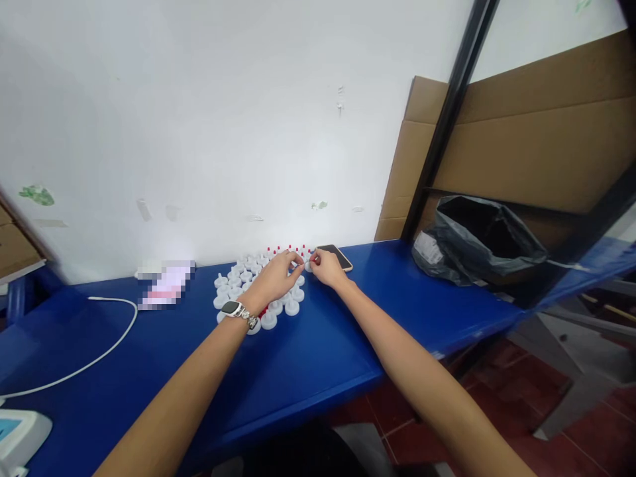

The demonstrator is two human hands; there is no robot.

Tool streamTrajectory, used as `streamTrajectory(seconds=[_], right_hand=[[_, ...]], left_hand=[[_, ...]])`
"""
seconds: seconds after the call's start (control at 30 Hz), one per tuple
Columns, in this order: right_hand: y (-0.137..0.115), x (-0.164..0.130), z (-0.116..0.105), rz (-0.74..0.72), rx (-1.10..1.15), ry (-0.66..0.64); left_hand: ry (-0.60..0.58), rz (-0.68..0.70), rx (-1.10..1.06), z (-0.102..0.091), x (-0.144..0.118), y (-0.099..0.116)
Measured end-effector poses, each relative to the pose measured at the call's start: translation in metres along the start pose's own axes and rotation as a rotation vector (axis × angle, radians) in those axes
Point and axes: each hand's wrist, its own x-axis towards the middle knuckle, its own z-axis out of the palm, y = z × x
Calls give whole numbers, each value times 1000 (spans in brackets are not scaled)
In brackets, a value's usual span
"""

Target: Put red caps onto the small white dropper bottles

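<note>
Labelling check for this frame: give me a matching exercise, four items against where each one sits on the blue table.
Items:
1. phone
2. black bag
3. white cable
4. wristwatch

Places:
A. left part of the table
B. on the left arm
C. right end, in front of the cardboard
D. next to the right hand, near the wall

Pairs: 1-D, 2-C, 3-A, 4-B

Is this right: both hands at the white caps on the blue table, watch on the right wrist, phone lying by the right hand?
Not quite. In the head view the watch sits on the left wrist. Otherwise yes: left hand and right hand meet over the white caps on the blue table, with the phone by the right hand.
</note>
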Motion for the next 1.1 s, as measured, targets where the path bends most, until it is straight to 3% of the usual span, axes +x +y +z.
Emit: streamTrajectory(seconds=[0.1, 0.2, 0.3, 0.4, 0.6, 0.83, 1.1], right_hand=[[-13, -4, 0, -26, 329, -1], [-33, -14, 2, -51, 719, -120], [-53, -28, 8, -60, 893, -233], [-72, -42, 18, -111, 832, -281], [-99, -60, 33, -285, 448, -187], [-102, -64, 30, -274, 522, -176], [-115, -77, 26, -306, 535, -132]], left_hand=[[77, -2, 12, -2, -6, -3], [113, 4, 8, -13, -18, -4], [101, 24, -7, -30, -36, -6], [110, 23, -22, -47, -58, -9], [152, -16, -64, -59, -89, -20], [114, -39, -119, -58, -87, -12], [-32, -159, -551, -67, -85, -15]])
